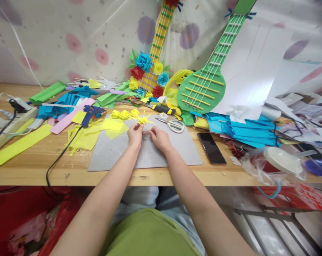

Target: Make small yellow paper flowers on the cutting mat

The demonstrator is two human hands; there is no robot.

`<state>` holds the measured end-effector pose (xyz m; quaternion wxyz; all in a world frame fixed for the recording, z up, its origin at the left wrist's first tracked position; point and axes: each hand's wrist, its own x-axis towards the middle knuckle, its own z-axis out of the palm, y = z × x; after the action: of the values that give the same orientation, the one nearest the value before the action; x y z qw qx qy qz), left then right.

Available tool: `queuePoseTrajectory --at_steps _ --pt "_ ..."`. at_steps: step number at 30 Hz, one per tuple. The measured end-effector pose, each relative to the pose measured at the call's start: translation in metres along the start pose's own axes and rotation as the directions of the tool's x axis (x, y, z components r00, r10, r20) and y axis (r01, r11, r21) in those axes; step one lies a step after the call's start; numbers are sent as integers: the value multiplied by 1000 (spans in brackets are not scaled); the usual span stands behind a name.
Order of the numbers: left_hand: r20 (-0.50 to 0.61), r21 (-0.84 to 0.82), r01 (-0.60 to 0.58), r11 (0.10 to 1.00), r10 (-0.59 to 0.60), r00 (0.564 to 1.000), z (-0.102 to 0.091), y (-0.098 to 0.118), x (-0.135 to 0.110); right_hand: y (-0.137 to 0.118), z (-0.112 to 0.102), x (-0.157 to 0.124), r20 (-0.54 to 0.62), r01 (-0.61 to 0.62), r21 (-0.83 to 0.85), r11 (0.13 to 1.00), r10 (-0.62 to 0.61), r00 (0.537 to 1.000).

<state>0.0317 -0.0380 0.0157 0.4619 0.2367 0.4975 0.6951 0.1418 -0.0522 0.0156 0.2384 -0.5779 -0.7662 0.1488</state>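
Above the grey cutting mat (pixel 118 153), my left hand (pixel 135 135) pinches a spiky yellow paper flower (pixel 143 119) at its base. My right hand (pixel 159 138) is closed, thumb and fingers pinching a thin stick (pixel 146 129) that runs toward the flower; where the two join is hidden by my fingers. Several finished yellow paper flowers (pixel 124 114) sit in a row behind my left hand. Yellow paper squares (pixel 112 124) lie to the left on the mat. White-handled scissors (pixel 175 126) rest behind my right hand, near a small roll of tape (pixel 163 116).
A blue glue gun (pixel 90 114) with a black cord stands at left among crepe paper strips. Behind are a green paper lute (pixel 203 89) and a yellow one (pixel 158 42) with flowers. A phone (pixel 211 148), blue paper (pixel 238 128) and a bagged cup (pixel 275 160) lie right.
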Motion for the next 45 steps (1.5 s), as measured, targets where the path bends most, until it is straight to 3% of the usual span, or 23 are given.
queuePoseTrajectory --at_steps 5,7,10,12,15,19,22,26,29,33,36,41,45 --pt "-8 -36 49 998 -50 999 -5 2 1 -5 -5 -3 -2 45 -52 998 -46 999" --pt "1 -14 46 999 -46 999 -5 2 1 -10 -11 -1 -116 93 -87 992 -103 988" --pt "18 31 7 999 -8 1000 -4 -1 0 -25 -25 9 -272 194 -162 967 -233 934" --pt "20 61 -13 998 12 1000 -2 -4 0 -37 -34 22 -226 297 -226 928 -347 910" --pt "-31 85 -11 996 14 999 0 -5 -2 -52 -40 45 -63 442 -313 840 -483 873" --pt "-78 69 24 997 -19 997 1 -3 -5 -61 -36 73 120 509 -415 754 -509 852" --pt "-39 65 20 998 -18 999 1 -1 -6 -66 -32 86 176 491 -442 751 -464 868" --pt "-10 69 4 998 -3 1000 1 -2 -8 -74 -32 96 203 346 -458 819 -283 937" --pt "-1 56 -8 998 8 1000 0 -3 -8 -76 -36 100 169 253 -471 845 -195 966" --pt "-3 38 -12 999 12 1000 -1 -3 -5 -71 -40 98 88 205 -431 879 -185 979" --pt "-20 10 26 1000 -26 999 -3 -1 -2 -58 -39 86 13 205 -331 921 -213 977" --pt "-21 -108 175 979 -178 984 -7 6 5 -27 -26 41 -256 186 -153 971 -221 941" --pt "38 -167 250 954 -247 968 -9 9 8 -8 -12 6 -219 147 -129 981 -173 960"
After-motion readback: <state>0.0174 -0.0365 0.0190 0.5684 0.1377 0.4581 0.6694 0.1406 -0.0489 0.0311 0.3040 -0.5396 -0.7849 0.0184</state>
